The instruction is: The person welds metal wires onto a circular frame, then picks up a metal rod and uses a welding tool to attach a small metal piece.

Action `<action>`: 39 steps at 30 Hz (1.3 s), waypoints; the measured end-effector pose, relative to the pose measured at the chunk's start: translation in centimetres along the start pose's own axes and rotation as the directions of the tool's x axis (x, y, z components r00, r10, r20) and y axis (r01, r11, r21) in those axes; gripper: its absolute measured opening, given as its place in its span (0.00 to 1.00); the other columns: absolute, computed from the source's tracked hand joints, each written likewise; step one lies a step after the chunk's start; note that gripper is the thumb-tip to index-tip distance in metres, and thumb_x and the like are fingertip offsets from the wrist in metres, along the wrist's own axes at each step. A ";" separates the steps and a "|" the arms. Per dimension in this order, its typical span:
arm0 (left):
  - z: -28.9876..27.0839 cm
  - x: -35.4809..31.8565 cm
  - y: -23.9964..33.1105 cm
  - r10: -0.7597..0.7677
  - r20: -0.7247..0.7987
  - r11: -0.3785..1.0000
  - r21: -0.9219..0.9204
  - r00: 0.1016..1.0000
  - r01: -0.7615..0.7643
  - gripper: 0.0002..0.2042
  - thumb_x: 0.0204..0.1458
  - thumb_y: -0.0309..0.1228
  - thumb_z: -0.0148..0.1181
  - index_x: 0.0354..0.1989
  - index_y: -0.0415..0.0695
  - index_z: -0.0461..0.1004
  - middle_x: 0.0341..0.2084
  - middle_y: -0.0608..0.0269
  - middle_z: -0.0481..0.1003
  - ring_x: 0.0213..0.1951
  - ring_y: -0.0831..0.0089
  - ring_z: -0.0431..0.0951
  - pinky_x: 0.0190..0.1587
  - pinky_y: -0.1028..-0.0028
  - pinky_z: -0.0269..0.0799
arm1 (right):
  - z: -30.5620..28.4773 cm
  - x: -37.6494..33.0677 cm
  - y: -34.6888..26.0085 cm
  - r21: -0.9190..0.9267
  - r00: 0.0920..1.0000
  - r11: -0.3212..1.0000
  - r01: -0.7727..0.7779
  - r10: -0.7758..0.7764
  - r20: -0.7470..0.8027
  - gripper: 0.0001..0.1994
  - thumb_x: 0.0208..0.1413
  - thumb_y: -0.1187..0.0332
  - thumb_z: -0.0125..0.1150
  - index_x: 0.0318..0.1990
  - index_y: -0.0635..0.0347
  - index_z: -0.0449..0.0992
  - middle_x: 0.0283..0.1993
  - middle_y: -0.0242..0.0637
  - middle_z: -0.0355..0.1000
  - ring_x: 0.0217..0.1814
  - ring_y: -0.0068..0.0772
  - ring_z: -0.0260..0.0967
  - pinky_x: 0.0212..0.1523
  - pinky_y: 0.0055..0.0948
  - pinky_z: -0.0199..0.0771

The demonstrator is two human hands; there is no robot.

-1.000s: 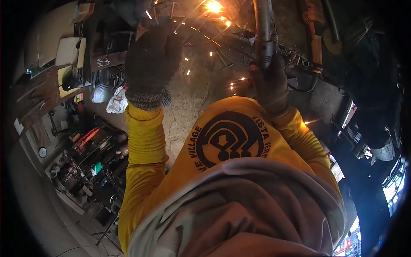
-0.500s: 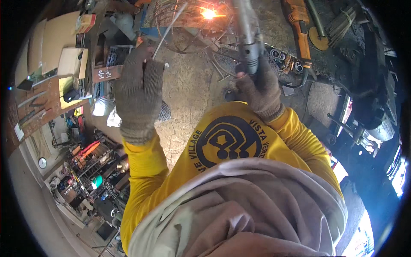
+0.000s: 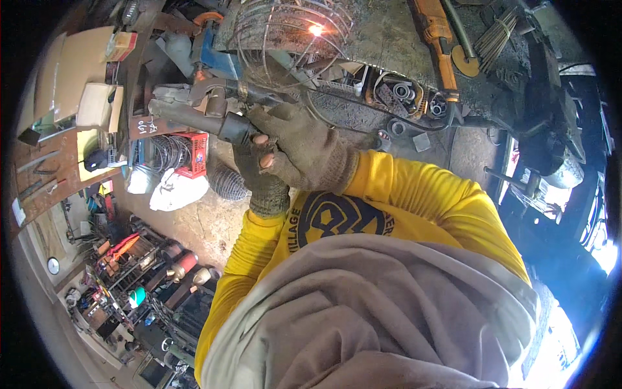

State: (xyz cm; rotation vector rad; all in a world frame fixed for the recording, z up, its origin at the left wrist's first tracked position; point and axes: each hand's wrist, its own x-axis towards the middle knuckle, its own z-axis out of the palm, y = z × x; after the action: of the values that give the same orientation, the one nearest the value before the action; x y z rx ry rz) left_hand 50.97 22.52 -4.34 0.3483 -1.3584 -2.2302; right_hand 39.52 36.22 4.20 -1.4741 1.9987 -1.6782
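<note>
A grey tubular welding tool (image 3: 188,117) with a black collar lies across in front of me, its far end toward the left. My right hand (image 3: 314,146), in a brown knitted glove with bare fingertips, is closed around its near end. Beneath and partly behind it, my left hand (image 3: 262,185) is closed at the same end; most of its fingers are hidden. No thin rod can be made out in either hand. Beyond the hands, a cage of curved metal rods (image 3: 265,45) rests on the work surface, with a glowing orange spot (image 3: 316,30) on it.
At the far right lie an orange angle grinder (image 3: 435,39) and a bundle of thin rods (image 3: 499,35). Left of my hands are a red crate (image 3: 199,155) with coiled wire and a white bag (image 3: 178,189). Cardboard (image 3: 100,107) stands farther left.
The tool has swung from pointing away to pointing left. My right hand moved left, my left hand moved inward, and they now meet. The rod at my left hand no longer shows. The glow is smaller.
</note>
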 end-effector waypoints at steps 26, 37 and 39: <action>2.2 -1.3 1.5 0.120 -0.289 0.957 0.289 0.950 -0.033 0.27 0.54 0.44 0.66 0.57 0.40 0.66 0.45 0.60 0.72 0.44 0.68 0.74 0.44 0.68 0.76 | -14.8 6.5 10.8 -0.440 0.808 0.783 -0.439 0.559 0.188 0.56 0.43 0.50 0.75 0.74 0.57 0.42 0.70 0.55 0.58 0.70 0.55 0.59 0.68 0.46 0.62; 4.5 0.1 0.5 0.192 -0.309 0.930 0.362 0.931 -0.071 0.22 0.56 0.42 0.64 0.52 0.40 0.71 0.38 0.60 0.76 0.39 0.70 0.76 0.40 0.72 0.74 | -14.2 7.0 10.9 -0.342 0.811 0.797 -0.498 0.568 0.144 0.55 0.39 0.57 0.78 0.72 0.61 0.48 0.70 0.54 0.59 0.71 0.53 0.59 0.69 0.42 0.62; 4.5 0.0 0.6 0.190 -0.303 0.921 0.384 0.934 -0.062 0.22 0.57 0.42 0.63 0.53 0.40 0.71 0.38 0.60 0.76 0.39 0.70 0.76 0.40 0.72 0.74 | -14.1 6.9 10.2 -0.389 0.830 0.794 -0.468 0.546 0.115 0.53 0.39 0.58 0.78 0.71 0.61 0.51 0.69 0.52 0.60 0.69 0.51 0.60 0.67 0.43 0.64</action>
State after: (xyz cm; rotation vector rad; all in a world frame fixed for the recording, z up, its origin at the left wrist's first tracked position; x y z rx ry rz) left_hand 49.06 25.69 -1.75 0.7156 -1.5529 -1.7028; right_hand 21.09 39.52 4.13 -0.9945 2.3604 -0.9325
